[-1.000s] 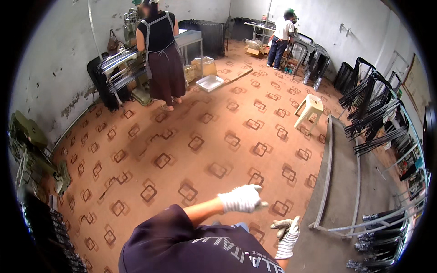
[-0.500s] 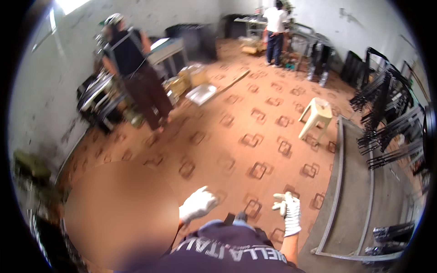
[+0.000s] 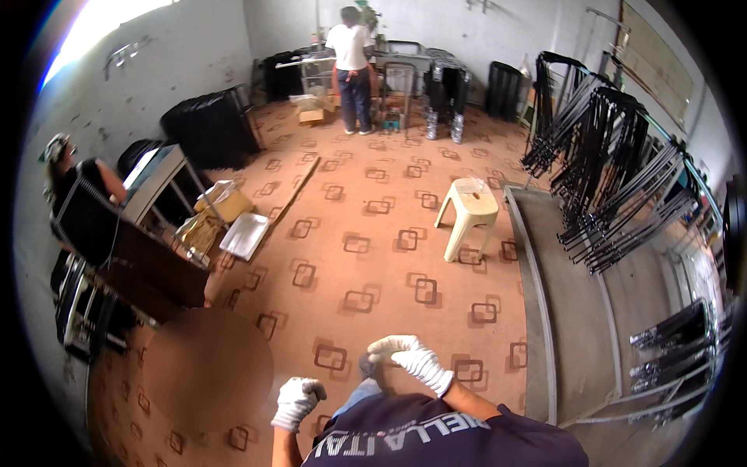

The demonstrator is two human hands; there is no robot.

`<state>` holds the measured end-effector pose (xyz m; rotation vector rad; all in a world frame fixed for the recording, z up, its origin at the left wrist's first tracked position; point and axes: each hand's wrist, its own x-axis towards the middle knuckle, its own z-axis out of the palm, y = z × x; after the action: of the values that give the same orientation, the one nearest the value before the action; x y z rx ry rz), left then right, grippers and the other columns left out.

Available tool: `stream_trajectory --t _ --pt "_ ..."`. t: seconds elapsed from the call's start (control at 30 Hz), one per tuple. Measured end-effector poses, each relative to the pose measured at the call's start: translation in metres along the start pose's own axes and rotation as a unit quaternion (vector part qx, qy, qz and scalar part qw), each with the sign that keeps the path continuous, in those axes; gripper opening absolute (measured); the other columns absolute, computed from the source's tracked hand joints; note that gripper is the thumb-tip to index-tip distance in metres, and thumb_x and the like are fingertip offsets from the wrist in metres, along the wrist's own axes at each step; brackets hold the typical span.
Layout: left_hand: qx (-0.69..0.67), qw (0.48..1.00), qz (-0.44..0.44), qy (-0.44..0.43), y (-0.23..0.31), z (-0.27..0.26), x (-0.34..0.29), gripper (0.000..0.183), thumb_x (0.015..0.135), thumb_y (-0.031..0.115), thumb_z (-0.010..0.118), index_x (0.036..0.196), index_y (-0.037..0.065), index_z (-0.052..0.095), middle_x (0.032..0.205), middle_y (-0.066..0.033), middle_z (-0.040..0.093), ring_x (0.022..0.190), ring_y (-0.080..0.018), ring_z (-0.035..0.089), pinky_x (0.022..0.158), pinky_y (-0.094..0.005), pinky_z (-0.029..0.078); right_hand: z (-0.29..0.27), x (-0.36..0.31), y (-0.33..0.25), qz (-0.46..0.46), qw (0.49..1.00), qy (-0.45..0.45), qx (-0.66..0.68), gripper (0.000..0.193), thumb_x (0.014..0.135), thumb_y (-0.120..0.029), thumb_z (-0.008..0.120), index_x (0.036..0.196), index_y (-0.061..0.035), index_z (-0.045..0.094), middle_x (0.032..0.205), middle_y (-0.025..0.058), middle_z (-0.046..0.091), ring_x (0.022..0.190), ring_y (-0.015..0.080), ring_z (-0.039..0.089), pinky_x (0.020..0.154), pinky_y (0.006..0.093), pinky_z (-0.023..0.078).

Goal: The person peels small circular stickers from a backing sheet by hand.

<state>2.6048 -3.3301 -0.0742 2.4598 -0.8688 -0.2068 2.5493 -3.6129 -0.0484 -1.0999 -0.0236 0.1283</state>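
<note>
Patterned floor below 2 gloved hands

Blown-out glare at upper left, black fisheye rim, bent edges — floor softly lit, one round patch blurred

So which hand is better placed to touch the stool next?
Probably the right hand: it is farther forward and closer to the stool, which stands ahead and to the right. The left hand is farther back. Neither touches it.
</note>
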Motion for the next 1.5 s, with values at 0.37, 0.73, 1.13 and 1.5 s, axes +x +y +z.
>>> stream_trajectory --t 0.37,0.73,1.13,1.5 --pt "0.053 0.933 0.342 -0.099 0.048 -0.029 0.397 0.007 0.067 0.013 0.055 0.065 0.014 0.061 0.062 -0.0063 0.061 0.06 -0.0265 0.06 0.057 -0.0367 0.048 -0.13 0.114 -0.094 -0.064 0.943 0.29 -0.147 0.026 0.072 0.003 0.044 0.088 0.0081 0.064 0.064 0.0074 0.064 0.049 0.0081 0.055 0.049 0.0179 0.044" --pt "0.133 0.943 0.27 -0.139 0.006 0.043 0.629 0.028 0.086 0.036 0.053 0.082 0.012 0.066 0.07 -0.0114 0.064 0.061 -0.0296 0.062 0.053 -0.04 0.051 -0.372 0.268 -0.104 -0.176 0.867 0.302 -0.354 0.025 0.078 -0.004 0.043 0.086 -0.0054 0.067 0.057 -0.0009 0.056 0.044 0.0054 0.045 0.043 0.0205 0.035" --pt "0.164 0.964 0.032 -0.204 0.001 0.028 0.827 0.035 0.085 0.047 0.048 0.094 0.019 0.067 0.081 -0.0086 0.067 0.074 -0.0296 0.064 0.066 -0.0413 0.051 -0.457 0.504 -0.299 -0.036 0.987 0.146 -0.06 0.032 0.078 0.003 0.041 0.1 -0.0024 0.064 0.07 0.0027 0.062 0.063 0.0094 0.058 0.061 0.0222 0.047" --pt "0.182 0.962 0.164 -0.123 -0.041 0.021 1.138 0.028 0.083 0.038 0.051 0.079 0.015 0.066 0.063 -0.0095 0.063 0.059 -0.03 0.062 0.054 -0.0414 0.049 -0.619 0.679 -0.403 -0.029 0.947 0.305 -0.099 0.018 0.091 -0.012 0.05 0.096 -0.0019 0.064 0.058 -0.0008 0.054 0.052 0.0039 0.048 0.049 0.0178 0.038"
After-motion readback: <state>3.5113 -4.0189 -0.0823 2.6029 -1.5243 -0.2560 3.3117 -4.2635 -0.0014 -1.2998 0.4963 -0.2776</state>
